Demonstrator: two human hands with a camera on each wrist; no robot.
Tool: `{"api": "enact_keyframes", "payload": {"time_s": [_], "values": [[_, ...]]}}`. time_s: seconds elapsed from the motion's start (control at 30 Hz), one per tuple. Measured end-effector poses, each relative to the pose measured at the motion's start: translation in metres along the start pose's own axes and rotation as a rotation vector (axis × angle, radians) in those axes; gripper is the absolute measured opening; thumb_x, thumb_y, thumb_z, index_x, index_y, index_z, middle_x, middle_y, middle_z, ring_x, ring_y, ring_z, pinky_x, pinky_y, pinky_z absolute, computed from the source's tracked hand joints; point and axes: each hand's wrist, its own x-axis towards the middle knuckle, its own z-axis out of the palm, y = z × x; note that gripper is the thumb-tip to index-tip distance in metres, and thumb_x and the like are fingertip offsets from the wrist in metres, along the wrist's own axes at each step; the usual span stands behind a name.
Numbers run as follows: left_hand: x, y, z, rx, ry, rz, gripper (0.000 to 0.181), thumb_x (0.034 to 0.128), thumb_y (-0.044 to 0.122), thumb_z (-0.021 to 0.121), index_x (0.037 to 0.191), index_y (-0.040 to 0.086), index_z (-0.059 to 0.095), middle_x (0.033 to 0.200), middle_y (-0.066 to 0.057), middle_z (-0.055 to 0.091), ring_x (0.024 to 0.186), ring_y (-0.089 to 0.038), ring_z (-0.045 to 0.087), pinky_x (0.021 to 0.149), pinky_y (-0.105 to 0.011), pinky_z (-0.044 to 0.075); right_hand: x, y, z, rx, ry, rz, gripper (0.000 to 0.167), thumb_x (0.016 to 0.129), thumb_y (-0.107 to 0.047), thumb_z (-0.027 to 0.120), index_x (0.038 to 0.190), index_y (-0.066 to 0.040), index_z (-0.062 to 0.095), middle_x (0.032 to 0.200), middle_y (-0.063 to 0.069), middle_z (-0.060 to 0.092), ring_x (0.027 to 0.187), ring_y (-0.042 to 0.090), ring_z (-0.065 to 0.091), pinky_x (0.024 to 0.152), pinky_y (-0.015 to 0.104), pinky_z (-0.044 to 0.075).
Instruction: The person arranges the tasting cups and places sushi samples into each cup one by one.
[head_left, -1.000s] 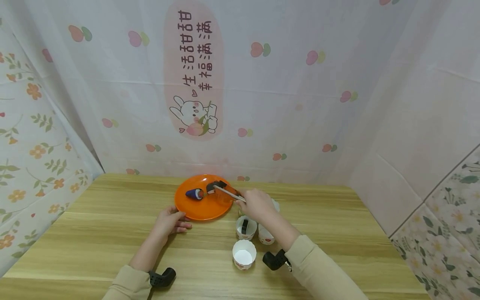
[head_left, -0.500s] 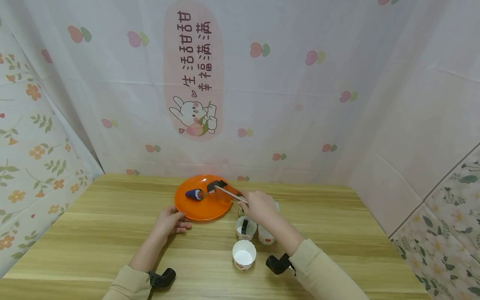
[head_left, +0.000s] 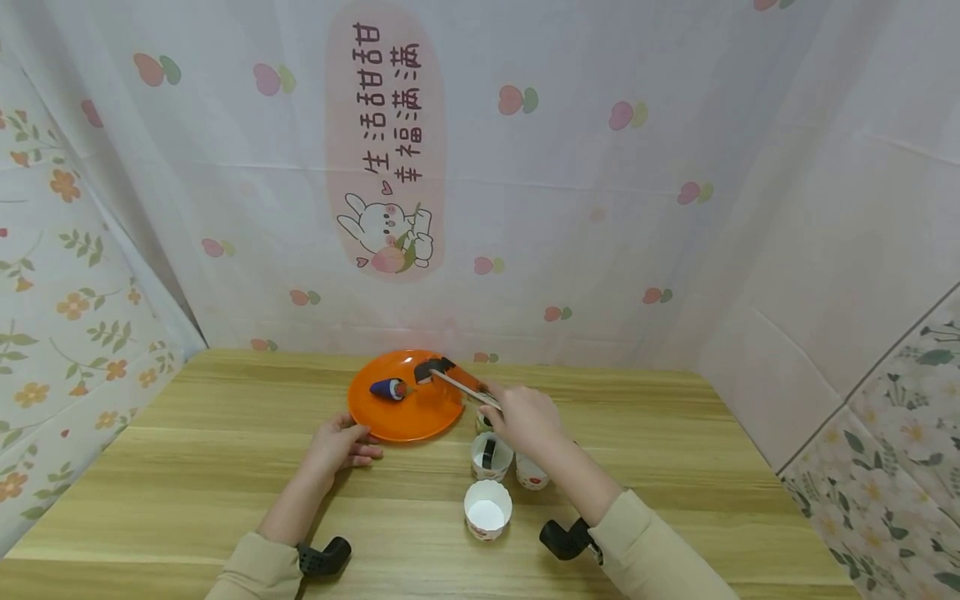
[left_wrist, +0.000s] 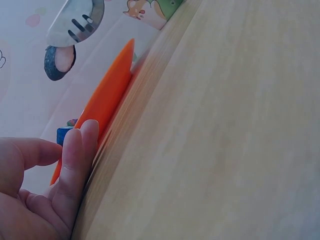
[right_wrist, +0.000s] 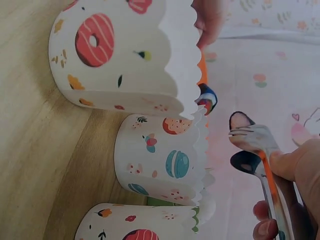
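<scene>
My left hand (head_left: 341, 446) pinches the near-left rim of an orange plate (head_left: 408, 429), thumb and fingers on either side of the edge. My right hand (head_left: 528, 417) grips metal tongs (head_left: 465, 389); one end is a fork (right_wrist: 252, 136), the other a spoon (right_wrist: 246, 162). Between these ends, above the right part of the plate, is a dark-wrapped sushi piece (left_wrist: 64, 59) with a pale pink middle. A blue-wrapped, cone-shaped roll (head_left: 386, 389) with a white band lies on the plate's left side. My right hand and the tongs hide part of the plate's right edge.
Paper cups stand right of the plate: one with a black-banded piece inside (head_left: 480, 467), one partly under my right forearm (head_left: 531, 477), and a nearer white one (head_left: 487, 518). A green-patterned thing (head_left: 483, 422) shows behind them. A patterned curtain (head_left: 585, 250) borders the table's back edge.
My right hand and wrist have shifted slightly to the right and the tongs have tilted a little, the sushi piece staying over the plate. The left hand stays put on the rim.
</scene>
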Motion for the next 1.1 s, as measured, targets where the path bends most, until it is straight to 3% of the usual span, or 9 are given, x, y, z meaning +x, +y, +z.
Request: {"api": "enact_keyframes", "payload": {"time_s": [0.33, 0.67, 0.9, 0.97, 1.1], "values": [[0.000, -0.001, 0.000, 0.002, 0.000, 0.002, 0.037, 0.0991, 0.007, 0.046, 0.130, -0.010, 0.037, 0.086, -0.013, 0.066, 0.067, -0.020, 0.068, 0.060, -0.028, 0.057, -0.012, 0.003, -0.001, -0.015, 0.105, -0.063, 0.035, 0.090, -0.029, 0.068, 0.119, -0.010, 0.063, 0.074, 0.002, 0.065, 0.047, 0.009, 0.043, 0.038, 0.023, 0.034], [0.001, -0.001, 0.000, 0.001, -0.003, 0.008, 0.038, 0.0988, 0.007, 0.046, 0.131, -0.011, 0.036, 0.086, -0.014, 0.067, 0.068, -0.020, 0.068, 0.060, -0.028, 0.057, -0.027, 0.008, -0.006, 0.021, 0.168, -0.098, 0.042, 0.088, -0.026, 0.071, 0.123, -0.006, 0.062, 0.093, 0.009, 0.071, 0.052, 0.014, 0.056, 0.041, 0.023, 0.039], [0.001, -0.001, 0.000, -0.008, -0.010, 0.015, 0.039, 0.0988, 0.006, 0.046, 0.132, -0.012, 0.035, 0.085, -0.014, 0.067, 0.067, -0.019, 0.068, 0.059, -0.027, 0.056, -0.039, 0.013, -0.010, 0.046, 0.198, -0.083, 0.042, 0.089, -0.026, 0.069, 0.125, -0.005, 0.062, 0.105, 0.013, 0.069, 0.075, 0.025, 0.067, 0.055, 0.036, 0.054], [0.001, -0.001, 0.000, -0.011, -0.010, 0.016, 0.039, 0.0987, 0.005, 0.046, 0.131, -0.012, 0.035, 0.085, -0.013, 0.067, 0.066, -0.019, 0.068, 0.059, -0.027, 0.056, -0.042, 0.015, -0.010, 0.055, 0.207, -0.080, 0.043, 0.089, -0.025, 0.069, 0.126, -0.005, 0.061, 0.106, 0.013, 0.069, 0.073, 0.024, 0.067, 0.054, 0.035, 0.053], [0.002, -0.002, 0.000, -0.008, -0.010, 0.016, 0.039, 0.0987, 0.006, 0.046, 0.131, -0.012, 0.035, 0.084, -0.013, 0.067, 0.066, -0.019, 0.068, 0.059, -0.027, 0.056, -0.049, 0.020, -0.012, 0.061, 0.240, -0.094, 0.043, 0.088, -0.024, 0.071, 0.126, -0.007, 0.060, 0.092, 0.007, 0.069, 0.056, 0.012, 0.053, 0.045, 0.025, 0.041]]}}
